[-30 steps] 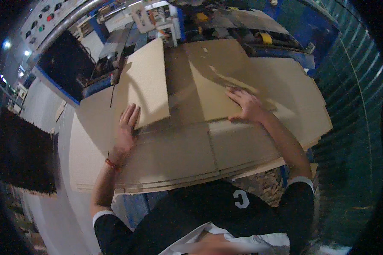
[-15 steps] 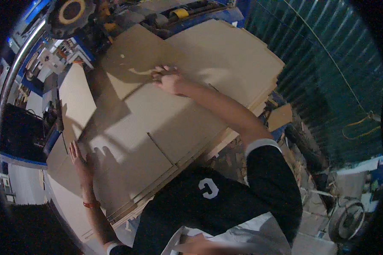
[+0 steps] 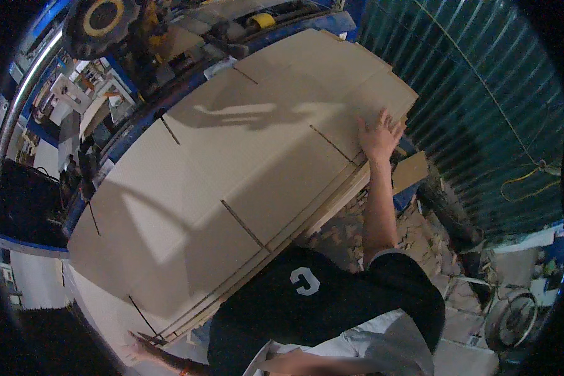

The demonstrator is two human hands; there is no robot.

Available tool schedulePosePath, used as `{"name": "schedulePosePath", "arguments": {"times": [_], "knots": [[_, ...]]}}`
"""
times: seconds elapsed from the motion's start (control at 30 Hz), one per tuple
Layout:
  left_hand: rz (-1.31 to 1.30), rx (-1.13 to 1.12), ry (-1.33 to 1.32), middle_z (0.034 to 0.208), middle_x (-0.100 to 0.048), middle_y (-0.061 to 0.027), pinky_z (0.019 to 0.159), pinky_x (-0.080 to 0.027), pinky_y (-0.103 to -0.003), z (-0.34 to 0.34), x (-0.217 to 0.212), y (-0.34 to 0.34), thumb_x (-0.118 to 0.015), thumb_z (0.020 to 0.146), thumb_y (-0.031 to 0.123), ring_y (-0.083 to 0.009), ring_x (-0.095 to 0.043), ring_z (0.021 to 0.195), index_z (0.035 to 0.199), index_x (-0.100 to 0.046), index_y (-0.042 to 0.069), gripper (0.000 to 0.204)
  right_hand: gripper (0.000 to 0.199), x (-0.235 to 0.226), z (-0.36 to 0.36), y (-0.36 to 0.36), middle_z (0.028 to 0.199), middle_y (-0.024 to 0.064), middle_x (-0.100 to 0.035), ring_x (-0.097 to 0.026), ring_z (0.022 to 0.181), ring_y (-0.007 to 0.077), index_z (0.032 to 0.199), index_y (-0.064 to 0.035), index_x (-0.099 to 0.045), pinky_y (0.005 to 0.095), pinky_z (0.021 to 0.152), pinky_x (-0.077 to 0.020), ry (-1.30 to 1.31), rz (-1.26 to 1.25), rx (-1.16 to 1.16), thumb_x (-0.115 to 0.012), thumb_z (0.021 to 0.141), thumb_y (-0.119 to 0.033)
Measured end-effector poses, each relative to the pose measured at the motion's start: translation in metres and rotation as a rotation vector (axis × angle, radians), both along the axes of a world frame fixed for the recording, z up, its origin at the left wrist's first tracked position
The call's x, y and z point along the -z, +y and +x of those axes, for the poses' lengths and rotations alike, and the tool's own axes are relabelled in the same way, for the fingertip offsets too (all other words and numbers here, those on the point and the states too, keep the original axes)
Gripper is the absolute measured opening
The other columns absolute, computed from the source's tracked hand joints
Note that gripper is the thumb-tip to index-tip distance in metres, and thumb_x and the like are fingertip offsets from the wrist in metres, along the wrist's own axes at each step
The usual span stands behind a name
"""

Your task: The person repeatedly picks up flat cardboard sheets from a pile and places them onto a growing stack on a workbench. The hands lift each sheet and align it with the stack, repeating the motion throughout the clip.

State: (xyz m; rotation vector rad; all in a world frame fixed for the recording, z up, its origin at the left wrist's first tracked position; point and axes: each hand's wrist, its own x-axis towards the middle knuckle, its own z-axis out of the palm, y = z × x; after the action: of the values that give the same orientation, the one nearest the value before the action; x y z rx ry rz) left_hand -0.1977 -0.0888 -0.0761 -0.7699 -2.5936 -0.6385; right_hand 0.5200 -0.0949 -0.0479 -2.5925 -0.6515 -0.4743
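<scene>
A stack of large brown cardboard sheets [image 3: 188, 182] with dark slots cut along the edges lies in front of me. My right hand [image 3: 381, 135] rests on the top sheet near its right end, fingers spread, holding nothing. At the lower left, my left hand [image 3: 143, 349] is beside the near left corner of the stack, by a pale sheet [image 3: 97, 313]. It is dim and smeared there, but its thumb and fingers look apart and nothing shows in them.
Behind the stack runs a blue machine [image 3: 288, 28] with a dark handwheel [image 3: 100, 22] and a bent metal tube [image 3: 25, 94]. A green corrugated wall [image 3: 470, 113] rises at the right. Cardboard scraps [image 3: 413, 238] litter the floor near a wheeled frame [image 3: 511, 319].
The loose sheet over the stack has moved off toward the machine, baring the top sheet's far slots. My right hand has shifted right; my left has dropped toward the near left corner.
</scene>
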Motion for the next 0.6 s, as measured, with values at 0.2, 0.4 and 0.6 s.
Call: {"name": "schedulePosePath", "arguments": {"times": [0.2, 0.4, 0.6], "knots": [[-0.122, -0.183, 0.136, 0.129, -0.042, -0.0242, 0.097, -0.033, -0.044, 0.019, -0.005, 0.007, -0.056, 0.081, 0.05, -0.0306, -0.043, 0.117, 0.138, -0.03, 0.009, 0.076, 0.06, 0.02, 0.017, -0.009, 0.123, 0.0188, -0.051, -0.046, 0.116, 0.0352, 0.133, -0.0055, -0.038, 0.0409, 0.097, -0.035, 0.099, 0.204, 0.045, -0.057, 0.083, -0.034], [0.944, 0.22, -0.49, 0.125, -0.046, -0.02, 0.091, -0.038, -0.041, -0.01, -0.001, -0.012, -0.058, 0.083, 0.022, -0.0263, -0.048, 0.109, 0.128, -0.038, -0.005, 0.056, 0.038, -0.008, 0.014, 0.013, 0.12, 0.0159, -0.053, -0.052, 0.106, 0.0239, 0.122, 0.0035, -0.048, 0.0334, 0.092, -0.0392, 0.208, 1.384, -0.127, -0.049, 0.089, -0.014], [1.207, 0.369, -0.876, 0.112, -0.054, -0.0147, 0.089, -0.041, -0.039, -0.035, 0.0, -0.013, -0.056, 0.085, 0.02, -0.0222, -0.051, 0.103, 0.125, -0.041, -0.005, 0.05, 0.038, -0.072, 0.064, 0.044, 0.113, 0.0112, -0.055, -0.053, 0.1, 0.0228, 0.118, 0.0028, -0.048, 0.0353, 0.087, -0.0414, 0.631, 1.565, -0.458, -0.054, 0.081, -0.005]]}}
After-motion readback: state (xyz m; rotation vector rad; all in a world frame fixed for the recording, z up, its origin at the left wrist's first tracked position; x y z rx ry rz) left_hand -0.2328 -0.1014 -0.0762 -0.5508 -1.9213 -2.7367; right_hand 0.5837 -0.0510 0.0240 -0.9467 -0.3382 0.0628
